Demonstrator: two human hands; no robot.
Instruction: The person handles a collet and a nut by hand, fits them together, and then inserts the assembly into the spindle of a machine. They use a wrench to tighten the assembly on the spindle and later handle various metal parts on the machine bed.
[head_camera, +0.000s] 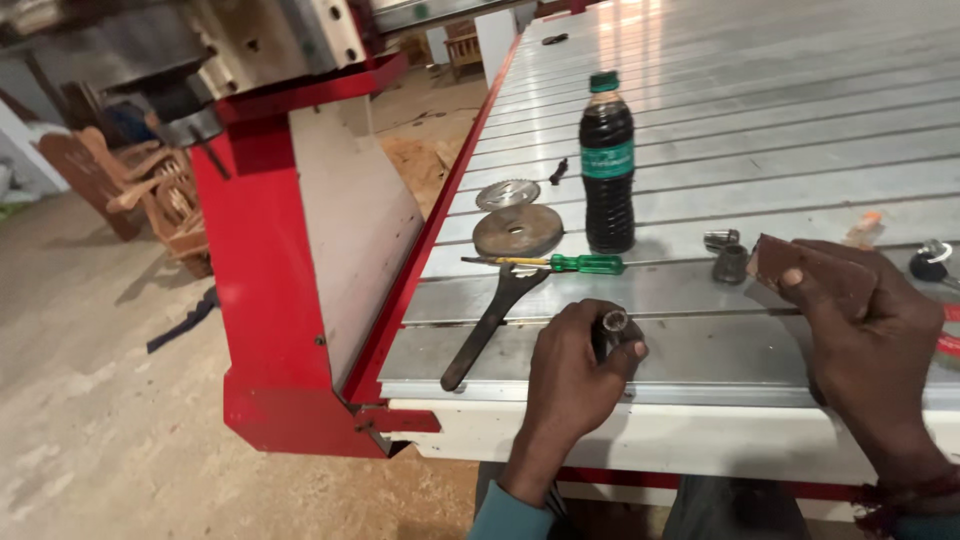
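Left to right on the slotted metal table (760, 130): a black wrench (492, 322) lying at a slant near the front edge, a green-handled screwdriver (560, 263) across its head, two round saw blades (514, 218) behind, then a dark bottle (607, 165) with a green cap, upright. The left hand (575, 365), fingers curled tight, grasps a small metal socket (611, 327) just above the table's front edge. The right hand (868, 335) pinches a brown scrap of sandpaper (800, 265) between thumb and fingers, close beside two small metal fittings (727, 256).

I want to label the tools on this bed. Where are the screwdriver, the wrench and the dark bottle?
screwdriver (588, 264): head view, on its green handle.
wrench (484, 331): head view, middle of its dark shaft.
dark bottle (607, 160): head view, on its green label band.
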